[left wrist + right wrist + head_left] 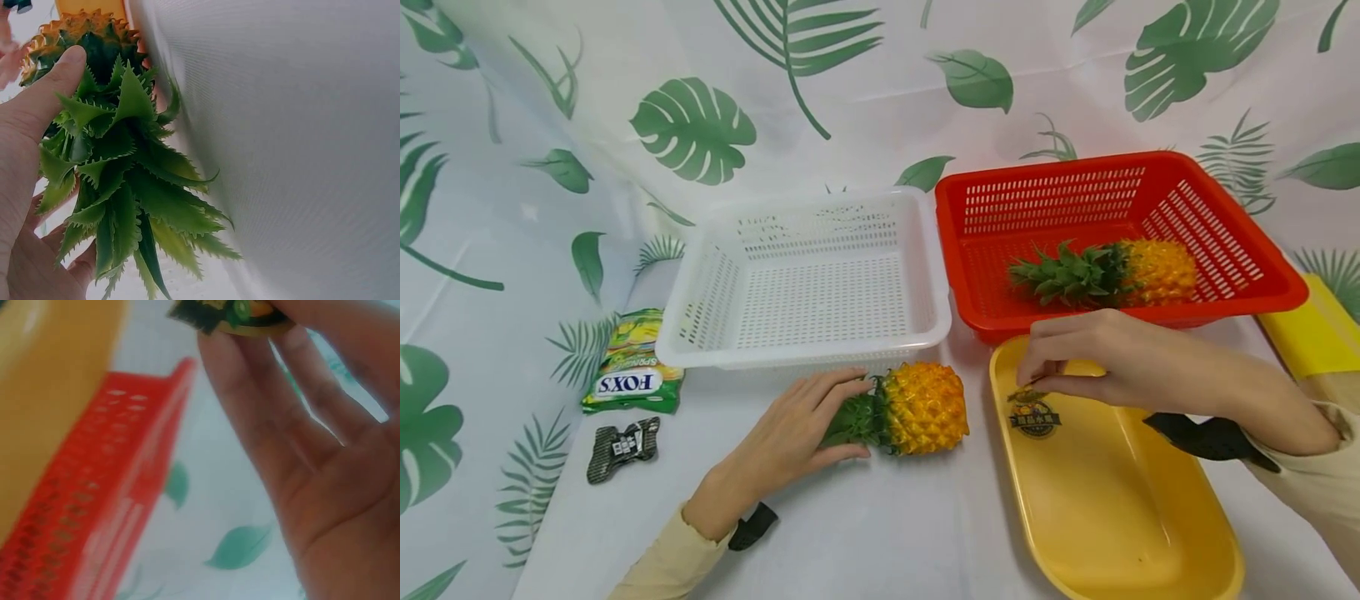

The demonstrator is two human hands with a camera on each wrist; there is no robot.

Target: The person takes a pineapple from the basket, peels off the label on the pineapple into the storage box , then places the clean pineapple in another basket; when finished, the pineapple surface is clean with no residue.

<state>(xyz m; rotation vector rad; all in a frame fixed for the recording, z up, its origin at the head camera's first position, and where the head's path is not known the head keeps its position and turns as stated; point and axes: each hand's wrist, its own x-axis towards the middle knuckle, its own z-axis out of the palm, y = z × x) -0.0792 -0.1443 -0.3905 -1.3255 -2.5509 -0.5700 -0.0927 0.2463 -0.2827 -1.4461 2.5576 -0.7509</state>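
Note:
A toy pineapple (922, 408) lies on its side on the white cloth, its green crown (125, 181) toward my left hand (797, 425). That hand holds it around the crown, thumb on one side and fingers on the other; the left wrist view shows the thumb reaching the orange body. Over the far end of the yellow tray (1097, 492), my right hand (1093, 354) pinches a small fruit label (240, 312) between thumb and fingertips. It has a gold edge and printed kiwi. Just below those fingertips, a dark printed fruit label (1033, 419) shows against the tray.
A red basket (1052, 187) at the back right holds another pineapple (1157, 271). Beside it stands a white basket (820, 350). At the left lie a green FOX'S bag (632, 362) and a black-wrapped candy (622, 448). Something yellow (1318, 325) lies at the far right.

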